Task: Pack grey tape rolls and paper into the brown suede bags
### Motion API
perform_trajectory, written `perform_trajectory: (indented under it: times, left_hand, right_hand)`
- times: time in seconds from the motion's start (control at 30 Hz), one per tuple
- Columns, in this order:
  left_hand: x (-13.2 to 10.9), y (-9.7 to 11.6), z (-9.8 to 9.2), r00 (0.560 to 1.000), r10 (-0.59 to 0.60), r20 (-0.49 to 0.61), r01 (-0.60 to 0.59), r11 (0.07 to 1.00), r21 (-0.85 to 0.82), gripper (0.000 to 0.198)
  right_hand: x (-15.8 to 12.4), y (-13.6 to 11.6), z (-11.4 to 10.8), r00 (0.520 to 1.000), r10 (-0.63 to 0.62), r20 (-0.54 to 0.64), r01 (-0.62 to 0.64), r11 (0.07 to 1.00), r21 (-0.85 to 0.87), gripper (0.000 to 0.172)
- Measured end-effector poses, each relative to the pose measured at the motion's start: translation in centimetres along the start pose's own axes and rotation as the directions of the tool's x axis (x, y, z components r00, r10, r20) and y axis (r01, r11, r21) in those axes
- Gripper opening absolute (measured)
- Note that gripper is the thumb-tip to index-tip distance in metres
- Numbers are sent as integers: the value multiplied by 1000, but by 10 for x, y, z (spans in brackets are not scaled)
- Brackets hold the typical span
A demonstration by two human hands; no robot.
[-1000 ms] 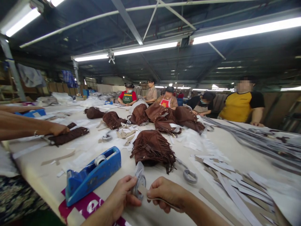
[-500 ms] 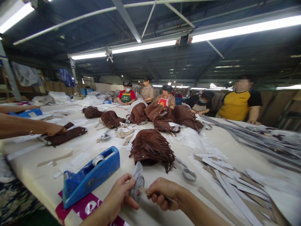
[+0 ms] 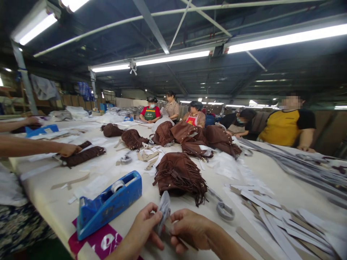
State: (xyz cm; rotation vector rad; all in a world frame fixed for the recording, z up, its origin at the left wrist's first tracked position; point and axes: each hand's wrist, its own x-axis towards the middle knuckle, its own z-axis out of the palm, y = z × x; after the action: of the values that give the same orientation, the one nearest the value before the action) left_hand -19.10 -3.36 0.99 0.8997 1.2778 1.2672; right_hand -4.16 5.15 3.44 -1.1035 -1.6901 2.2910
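Note:
Between the thumb and fingers of my left hand point(image 3: 143, 227) is a coiled grey strap point(image 3: 164, 209) that looks wrapped in thin plastic. My right hand point(image 3: 191, 227) is closed on a narrow beige card strip point(image 3: 168, 226) right against the coil, its far part hidden behind my fingers. Just beyond both hands sits a brown fringed bag point(image 3: 179, 175). Another grey coiled strap point(image 3: 225, 212) lies to the right of the bag. A blue tape dispenser point(image 3: 111, 204) stands left of my hands, on a purple printed sheet point(image 3: 104, 240).
Loose white and beige strips point(image 3: 282, 216) are spread at the right, with long grey straps point(image 3: 292, 164) behind. More brown fringed bags point(image 3: 187, 133) are heaped mid-table. At the left, a co-worker's hand point(image 3: 69, 148) rests on a dark rolled fringed piece point(image 3: 89, 155). Several people sit or stand across the table.
My right hand has moved closer to the coil and now meets it, with the card strip drawn in against it. The view has shifted slightly, so everything sits a little further right.

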Motion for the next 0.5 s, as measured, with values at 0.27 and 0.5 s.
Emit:
perform_trajectory:
  times: [0.27,0.5]
  left_hand:
    - [-1,-7,11,992,91,-90,-84,993,80,69]
    - [-5,-17,16,956,166,-242,-124,976,181,70]
  right_hand:
    - [12,11,0,991,-121,-49,114,986,-125,19]
    - [29,18,3,968,-249,-34,249,968,-15,26]
